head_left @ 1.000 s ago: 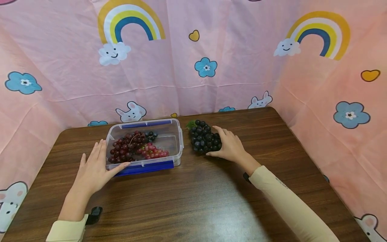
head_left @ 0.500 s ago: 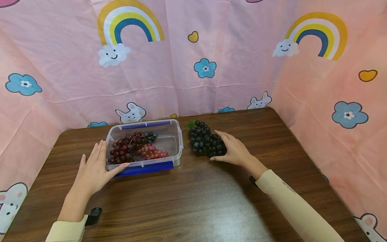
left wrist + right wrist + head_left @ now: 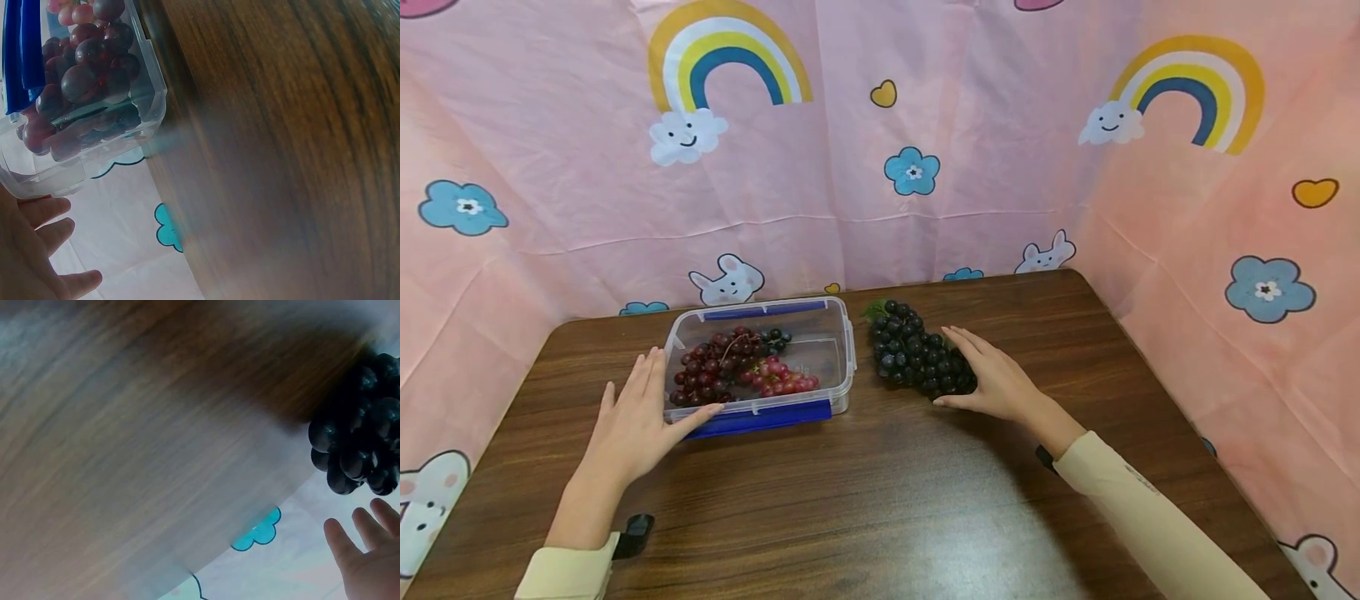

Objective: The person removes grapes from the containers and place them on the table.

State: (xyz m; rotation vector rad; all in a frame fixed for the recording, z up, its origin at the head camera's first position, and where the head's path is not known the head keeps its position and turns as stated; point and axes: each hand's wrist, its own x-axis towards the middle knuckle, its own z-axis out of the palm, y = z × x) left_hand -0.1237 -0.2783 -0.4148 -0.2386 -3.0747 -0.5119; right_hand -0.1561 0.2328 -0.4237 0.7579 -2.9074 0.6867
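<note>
A bunch of black grapes (image 3: 917,350) with a green leaf at its far end lies on the table. My right hand (image 3: 996,379) is at the bunch's near right end, thumb and fingers spread on either side; in the right wrist view its straight fingers show a gap from the grapes (image 3: 356,434). My left hand (image 3: 632,417) rests against the left end of a clear plastic box (image 3: 838,400) with blue clips, fingers extended along the side, thumb at the front rim. Inside are dark red grapes (image 3: 700,375), pink grapes (image 3: 782,379) and a few blue-black grapes (image 3: 775,337).
The brown wooden table (image 3: 865,508) reaches back to a pink cloth (image 3: 850,142) printed with rainbows and flowers, which also hangs along both sides. The box and the black bunch lie side by side with a narrow strip of table between them.
My right hand has moved right and slightly nearer, and more of the black bunch shows beside it. The leaf end, the box and my left hand have stayed put.
</note>
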